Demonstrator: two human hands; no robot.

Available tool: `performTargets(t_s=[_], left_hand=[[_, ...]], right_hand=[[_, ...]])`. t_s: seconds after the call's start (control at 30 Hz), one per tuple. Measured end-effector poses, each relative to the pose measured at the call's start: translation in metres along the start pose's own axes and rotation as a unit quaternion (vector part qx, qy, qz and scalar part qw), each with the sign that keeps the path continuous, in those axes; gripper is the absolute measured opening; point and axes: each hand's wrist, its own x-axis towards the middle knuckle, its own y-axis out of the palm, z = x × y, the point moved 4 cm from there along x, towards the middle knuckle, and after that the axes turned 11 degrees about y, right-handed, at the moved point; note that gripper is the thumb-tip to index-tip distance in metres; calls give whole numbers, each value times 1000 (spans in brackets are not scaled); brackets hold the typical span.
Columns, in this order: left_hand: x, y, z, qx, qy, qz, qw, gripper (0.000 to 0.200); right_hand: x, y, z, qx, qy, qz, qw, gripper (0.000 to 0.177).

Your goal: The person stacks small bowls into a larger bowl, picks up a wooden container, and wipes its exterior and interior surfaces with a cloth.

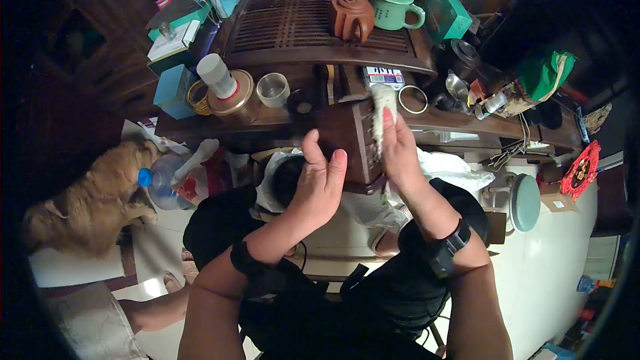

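A dark brown wooden box (347, 143), possibly a small drawer, is held tilted above my lap. My left hand (315, 190) grips its near left side, the thumb pointing up and some fingers hidden behind the box. Against the box's right edge, my right hand (399, 157) is closed around a white cloth (385, 103). The cloth sticks up past my fingers and touches the wood. What the box contains, if anything, cannot be made out.
Ahead stands a dark table with a slatted tea tray (280, 23), a brown clay teapot (352, 15) and a green lidded mug (395, 5). A dog (93, 200) lies at left near a large plastic bottle (163, 183). A green-topped stool (525, 202) stands right.
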Motion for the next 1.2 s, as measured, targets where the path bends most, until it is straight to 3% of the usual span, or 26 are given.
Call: performTargets(t_s=[0.03, 0.13, 0.23, 0.3, 0.33, 0.47, 0.57, 0.67, 0.77, 0.8, 0.87, 0.93, 0.97, 1.0, 1.07, 1.13, 1.17, 1.2], left_hand=[[2, -2, -1, 6, 25, -1, 1000, 52], [13, -7, 9, 32, 106, -36, 993, 58], [16, 0, 20, -189, 10, -90, 978, 57], [19, -4, 17, -265, -54, -40, 962, 55], [20, -6, 15, -301, -86, -13, 950, 55], [25, -19, 13, -153, -75, -75, 983, 53], [23, -18, 31, -165, -29, -69, 984, 52], [17, -19, 22, -2, -2, -23, 1000, 52], [19, -17, 2, 98, 111, -6, 989, 50], [19, -19, -11, 129, 121, 15, 984, 50], [21, -20, -15, 161, 152, 19, 975, 52], [25, -15, -2, 2, 143, -36, 989, 55], [25, -12, 4, -77, 136, -64, 986, 57], [24, -7, 7, -206, 35, -68, 975, 64], [25, -6, 3, -385, -59, -31, 921, 63], [27, -9, 11, -508, -142, 42, 848, 60], [28, -12, 10, -517, -133, 63, 843, 56], [29, -16, 11, -524, -152, 65, 836, 55]], right_hand=[[-3, 2, 5, 57, 37, 6, 998, 40], [-1, 5, 2, 93, 12, 37, 995, 45], [-12, 10, 16, 17, -43, 50, 998, 46], [-19, 16, 19, -79, -120, 34, 989, 45], [-21, 19, 19, -75, -104, 62, 990, 49], [-31, 30, 20, -266, -249, 77, 928, 58], [-40, 36, 9, -379, -349, 75, 854, 68], [-47, 42, 40, -385, -309, 41, 869, 76], [-23, 20, 39, -204, -227, 26, 952, 83], [-17, 16, 40, -76, -175, 44, 981, 85], [-10, 5, 35, 65, -97, 86, 989, 72], [-9, 6, 27, 127, -43, 90, 987, 61], [-13, 8, 27, 116, -59, 95, 987, 61], [-17, 11, 30, 104, -76, 101, 986, 61], [-23, 15, 32, 54, -85, 112, 989, 63], [-26, 20, 41, -129, -209, 107, 963, 70], [-31, 22, 46, -231, -262, 88, 933, 72], [-30, 25, 46, -219, -282, 119, 926, 67]])
